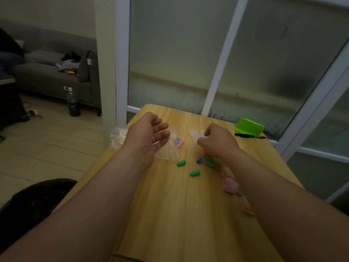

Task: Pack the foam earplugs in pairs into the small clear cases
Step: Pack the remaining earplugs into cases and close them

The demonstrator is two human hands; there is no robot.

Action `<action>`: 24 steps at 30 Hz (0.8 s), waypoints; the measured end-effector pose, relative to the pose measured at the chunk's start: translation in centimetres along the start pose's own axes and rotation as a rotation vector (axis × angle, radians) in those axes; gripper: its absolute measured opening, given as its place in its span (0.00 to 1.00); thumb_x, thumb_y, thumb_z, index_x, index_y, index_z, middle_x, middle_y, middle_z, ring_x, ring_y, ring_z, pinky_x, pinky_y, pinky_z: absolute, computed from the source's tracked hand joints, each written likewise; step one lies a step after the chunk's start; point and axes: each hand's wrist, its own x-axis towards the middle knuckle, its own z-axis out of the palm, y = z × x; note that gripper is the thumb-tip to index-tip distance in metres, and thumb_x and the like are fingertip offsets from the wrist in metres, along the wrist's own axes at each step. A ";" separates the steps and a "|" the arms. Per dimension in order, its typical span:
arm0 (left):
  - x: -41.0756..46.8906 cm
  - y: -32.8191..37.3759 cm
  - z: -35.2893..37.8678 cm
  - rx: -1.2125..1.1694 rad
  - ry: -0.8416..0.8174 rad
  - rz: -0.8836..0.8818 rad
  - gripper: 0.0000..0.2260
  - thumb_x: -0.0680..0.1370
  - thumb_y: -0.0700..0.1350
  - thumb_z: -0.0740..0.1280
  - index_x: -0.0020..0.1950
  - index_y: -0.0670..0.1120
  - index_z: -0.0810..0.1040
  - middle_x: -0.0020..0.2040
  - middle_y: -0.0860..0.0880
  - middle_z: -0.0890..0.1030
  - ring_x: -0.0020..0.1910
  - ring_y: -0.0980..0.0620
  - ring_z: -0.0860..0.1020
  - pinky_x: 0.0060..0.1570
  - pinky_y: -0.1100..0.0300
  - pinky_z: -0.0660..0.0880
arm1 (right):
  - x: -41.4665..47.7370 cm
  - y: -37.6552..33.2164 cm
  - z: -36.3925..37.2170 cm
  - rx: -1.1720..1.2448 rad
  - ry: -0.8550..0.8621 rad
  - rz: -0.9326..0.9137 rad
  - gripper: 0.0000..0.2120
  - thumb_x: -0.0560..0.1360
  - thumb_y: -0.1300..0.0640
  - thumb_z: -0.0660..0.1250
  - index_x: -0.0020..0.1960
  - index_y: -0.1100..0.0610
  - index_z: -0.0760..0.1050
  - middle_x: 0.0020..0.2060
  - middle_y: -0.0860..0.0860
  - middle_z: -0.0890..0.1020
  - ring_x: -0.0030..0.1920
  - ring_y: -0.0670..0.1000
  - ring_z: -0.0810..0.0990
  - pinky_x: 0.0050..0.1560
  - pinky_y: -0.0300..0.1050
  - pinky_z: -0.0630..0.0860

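Your left hand hangs spread over the plastic bag; right hand is curled, can't tell if it's pinching anything. Green earplugs lie loose on the worktop between your wrists.

The right hand shows only its back, so its fingertips and whatever lies under them stay hidden. Its wrist covers part of the green earplugs at centre frame, and the forearm hides part of the clear cases at lower right of centre, so their count and contents cannot be told. The left hand blocks the middle of the plastic bag. The print on the marker is too small to read. Both forearms run off the bottom edge.
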 end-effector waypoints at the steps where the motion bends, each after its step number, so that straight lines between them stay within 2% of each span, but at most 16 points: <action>1: -0.2 0.0 0.1 0.006 -0.006 -0.003 0.08 0.82 0.46 0.65 0.53 0.43 0.81 0.49 0.45 0.86 0.45 0.47 0.84 0.52 0.50 0.83 | -0.2 0.3 -0.4 0.051 0.023 -0.008 0.15 0.75 0.47 0.71 0.60 0.51 0.78 0.52 0.49 0.82 0.47 0.52 0.78 0.39 0.45 0.69; 4: -1.0 -0.4 0.6 0.038 -0.041 -0.012 0.08 0.83 0.45 0.65 0.53 0.42 0.81 0.49 0.44 0.85 0.45 0.47 0.83 0.50 0.51 0.82 | -1.6 1.3 -1.7 0.260 0.060 -0.041 0.12 0.75 0.51 0.72 0.58 0.49 0.84 0.51 0.48 0.85 0.50 0.50 0.83 0.44 0.45 0.75; 6: -1.9 -1.0 1.4 0.081 -0.105 -0.034 0.08 0.82 0.43 0.65 0.55 0.41 0.81 0.49 0.43 0.85 0.43 0.47 0.83 0.50 0.50 0.84 | -3.6 1.7 -3.1 0.455 0.056 -0.046 0.07 0.77 0.53 0.73 0.55 0.49 0.85 0.48 0.47 0.86 0.49 0.50 0.85 0.49 0.49 0.81; 9: -3.7 -2.7 2.4 0.266 -0.296 -0.068 0.10 0.84 0.44 0.65 0.62 0.42 0.79 0.52 0.40 0.85 0.43 0.47 0.84 0.55 0.47 0.83 | -7.3 2.0 -5.0 0.753 -0.011 -0.022 0.05 0.80 0.56 0.73 0.55 0.51 0.84 0.48 0.50 0.87 0.48 0.51 0.87 0.48 0.48 0.81; 12: -5.4 -4.0 3.2 0.394 -0.502 -0.059 0.11 0.85 0.45 0.66 0.67 0.47 0.79 0.59 0.38 0.84 0.48 0.45 0.86 0.56 0.47 0.83 | -10.1 2.6 -5.6 0.947 -0.079 0.018 0.06 0.80 0.58 0.73 0.56 0.54 0.84 0.48 0.55 0.88 0.49 0.54 0.87 0.48 0.49 0.80; 15: -6.4 -4.7 3.6 0.431 -0.591 -0.033 0.14 0.84 0.42 0.68 0.69 0.50 0.79 0.58 0.38 0.86 0.55 0.42 0.87 0.59 0.46 0.83 | -11.7 3.2 -5.4 1.032 -0.096 0.064 0.08 0.78 0.56 0.75 0.56 0.56 0.84 0.50 0.59 0.88 0.50 0.56 0.86 0.54 0.56 0.80; 17: -6.8 -5.0 3.8 0.454 -0.618 -0.013 0.14 0.84 0.42 0.69 0.69 0.51 0.79 0.57 0.39 0.86 0.57 0.41 0.86 0.59 0.47 0.83 | -12.4 3.5 -5.6 1.057 -0.118 0.078 0.10 0.77 0.55 0.76 0.57 0.57 0.84 0.50 0.60 0.88 0.50 0.55 0.86 0.55 0.56 0.78; 20: -7.4 -5.4 3.8 0.462 -0.636 0.009 0.14 0.83 0.43 0.70 0.68 0.51 0.80 0.56 0.38 0.87 0.56 0.42 0.86 0.58 0.49 0.84 | -13.2 3.9 -5.9 1.109 -0.149 0.091 0.12 0.78 0.55 0.75 0.58 0.60 0.83 0.47 0.58 0.88 0.50 0.54 0.86 0.56 0.54 0.76; 24: -7.7 -5.7 3.6 0.490 -0.650 0.038 0.13 0.82 0.46 0.72 0.67 0.50 0.81 0.55 0.38 0.87 0.55 0.42 0.86 0.57 0.49 0.84 | -13.8 4.4 -6.1 1.144 -0.186 0.115 0.11 0.79 0.55 0.74 0.57 0.61 0.82 0.46 0.56 0.88 0.50 0.55 0.86 0.56 0.58 0.76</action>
